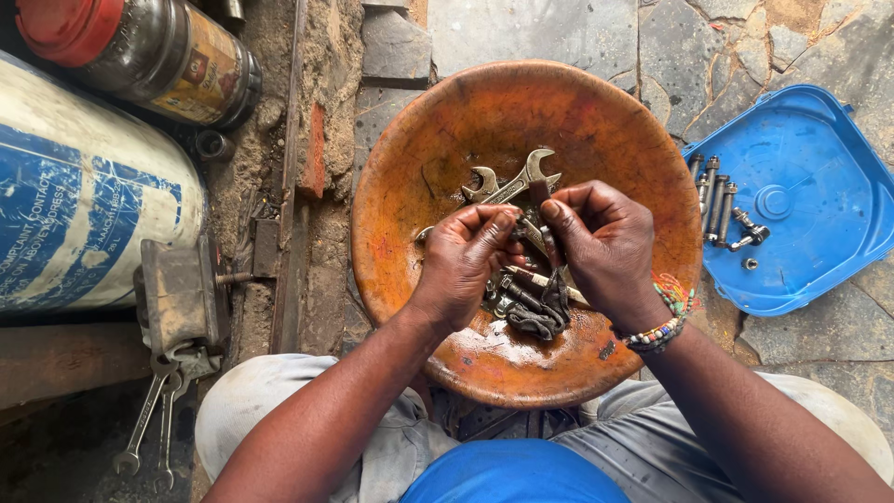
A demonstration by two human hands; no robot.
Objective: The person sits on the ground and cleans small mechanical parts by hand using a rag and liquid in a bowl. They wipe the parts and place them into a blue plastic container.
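I have both hands working over the middle of the orange basin point(410, 140), which sits on the stone floor point(559, 28) between my knees. My left hand point(463, 256) is closed, fingertips pinched on one end of a small dark part point(538, 200), and my right hand point(601, 244) is closed on the other end, thumb and forefinger pressed to it. The part is mostly hidden by my fingers, so I cannot tell just what it is; it looks like a short bolt or stud, held just above the open-ended spanners point(512, 182) that lie in the oily centre of the basin. A greasy rag point(545, 312) and more loose bolts point(521, 284) lie under my right hand, toward the basin's near edge.

To do this well, I judge I should keep the part over the basin so anything that slips falls in the oil, not on the floor. With oily fingers, a firm pinch and slow turning seem wiser than force.

Off the basin's right edge, a blue plastic lid point(819, 168) holds a row of cleaner bolts point(712, 191) near its left side. At the left, a vice point(177, 293) stands beside a white and blue cylinder point(84, 214), with two spanners point(154, 424) below it and a red-capped jar point(149, 51) at the far corner.
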